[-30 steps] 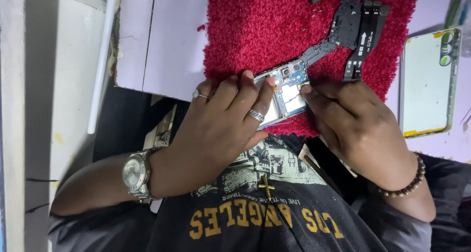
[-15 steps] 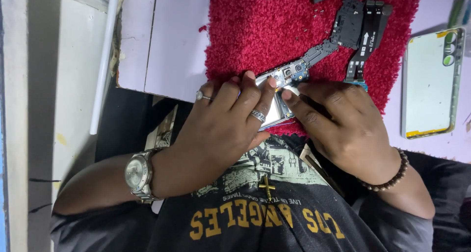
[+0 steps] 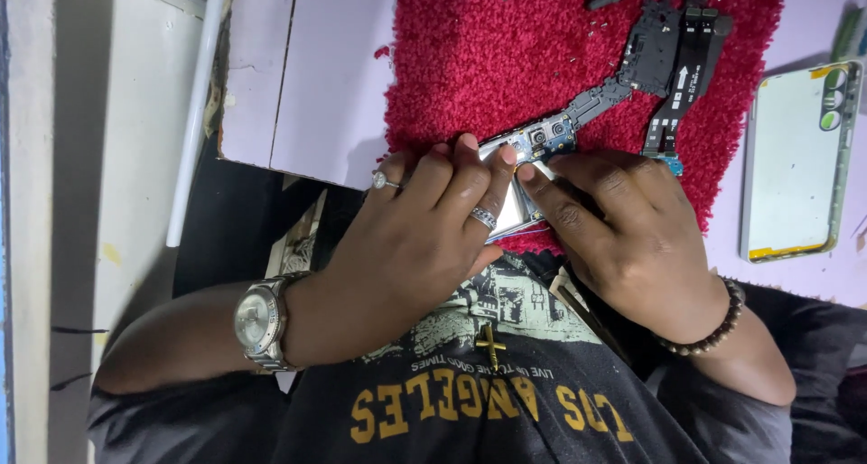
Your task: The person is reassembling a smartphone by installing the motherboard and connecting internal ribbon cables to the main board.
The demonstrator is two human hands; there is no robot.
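Gripping an opened silver smartphone with its circuit board exposed (image 3: 528, 148), both hands are meeting at the near edge of a shaggy red mat (image 3: 506, 57) on a pale lilac table (image 3: 334, 75). The left hand (image 3: 424, 238), wearing two rings and a silver wristwatch (image 3: 262, 321), is closing its fingers over the phone's body and hiding most of it. The right hand (image 3: 632, 238), wearing a brown bead bracelet (image 3: 713, 324), is pinching narrowly at the phone's upper end; what its fingertips are holding is too small to tell. Black inner frame pieces with flat cables (image 3: 673, 57) are lying on the mat near its far right corner. A pale green phone back cover with a yellow rim (image 3: 795, 166) is lying on the table by the right edge, partly cut off. A white pipe (image 3: 194, 112) is running along the table's left edge.
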